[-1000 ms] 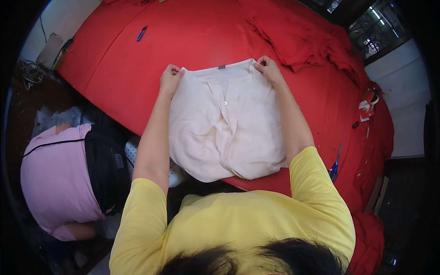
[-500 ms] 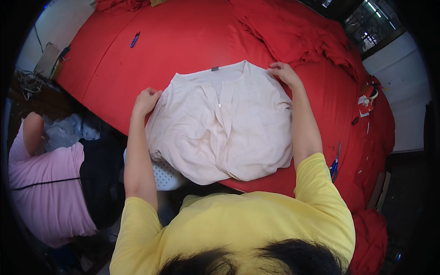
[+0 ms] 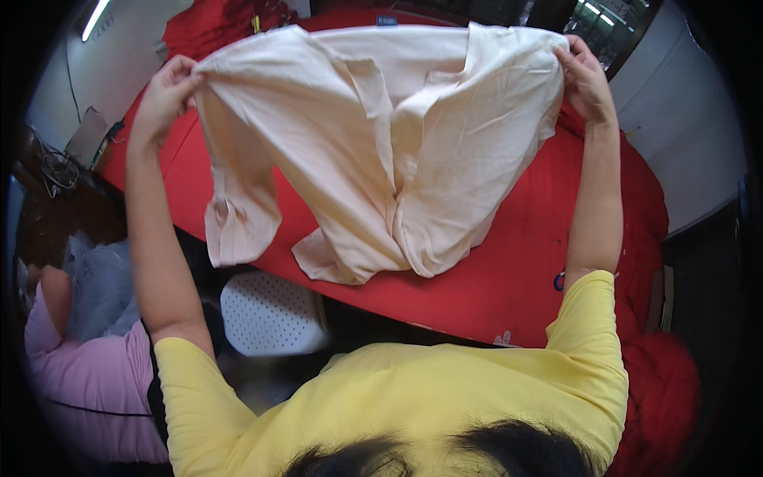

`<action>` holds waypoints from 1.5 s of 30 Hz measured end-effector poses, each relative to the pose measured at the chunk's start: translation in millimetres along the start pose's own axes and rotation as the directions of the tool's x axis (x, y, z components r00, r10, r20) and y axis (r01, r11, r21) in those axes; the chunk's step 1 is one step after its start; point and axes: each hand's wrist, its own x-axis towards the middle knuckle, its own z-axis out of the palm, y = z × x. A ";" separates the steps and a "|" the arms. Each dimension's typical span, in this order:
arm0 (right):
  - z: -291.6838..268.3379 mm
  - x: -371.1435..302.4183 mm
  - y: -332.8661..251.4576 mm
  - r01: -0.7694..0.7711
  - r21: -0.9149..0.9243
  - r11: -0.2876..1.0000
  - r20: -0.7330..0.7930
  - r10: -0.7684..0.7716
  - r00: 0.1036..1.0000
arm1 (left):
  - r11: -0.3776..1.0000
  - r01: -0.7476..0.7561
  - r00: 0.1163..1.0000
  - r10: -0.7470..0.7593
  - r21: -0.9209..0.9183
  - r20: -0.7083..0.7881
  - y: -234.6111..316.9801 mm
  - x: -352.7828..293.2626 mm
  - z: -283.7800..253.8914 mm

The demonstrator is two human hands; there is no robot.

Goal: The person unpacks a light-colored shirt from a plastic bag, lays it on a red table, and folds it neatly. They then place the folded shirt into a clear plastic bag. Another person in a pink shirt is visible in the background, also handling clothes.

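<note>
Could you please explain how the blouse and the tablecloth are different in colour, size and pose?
Colour: the blouse is pale cream, while the tablecloth is bright red.
Size: the tablecloth spreads wider than the blouse.
Pose: the blouse is held up at its upper corners by the left hand and right hand, while the tablecloth lies spread out beneath.
Both are fabric.

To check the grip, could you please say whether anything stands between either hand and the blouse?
Nothing visible does: the left hand and the right hand each pinch the blouse directly, at opposite upper corners.
</note>
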 end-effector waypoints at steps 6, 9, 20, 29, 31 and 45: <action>23.1 1.3 -124.0 0.136 -0.838 0.528 0.166 0.009 0.986 | 0.899 -0.351 0.905 0.398 0.260 -0.153 114.9 31.1 -95.7; 26.6 -10.3 -179.3 0.019 -0.946 0.324 0.017 -0.009 1.000 | 0.829 -0.421 0.874 0.480 0.369 -0.081 135.4 30.6 -100.0; -45.2 -90.4 -230.3 0.303 -0.673 0.675 -0.089 -0.481 0.872 | 0.738 -0.674 0.607 0.568 0.018 -0.556 147.9 -1.3 -113.5; -44.1 -129.5 -111.6 -0.303 -0.952 0.050 -0.253 -0.688 0.681 | 0.836 -0.533 0.843 0.538 -0.131 -0.004 98.9 142.4 92.9; -19.4 -148.4 -134.9 -0.330 -0.940 -0.080 -0.102 -0.861 0.499 | 0.692 -0.627 0.777 0.592 -0.358 -0.216 117.7 177.2 109.6; 281.3 -146.7 49.4 0.056 -0.713 0.699 -0.183 -0.262 0.947 | 0.965 -0.057 0.990 0.022 -0.254 -0.139 -59.1 204.9 85.2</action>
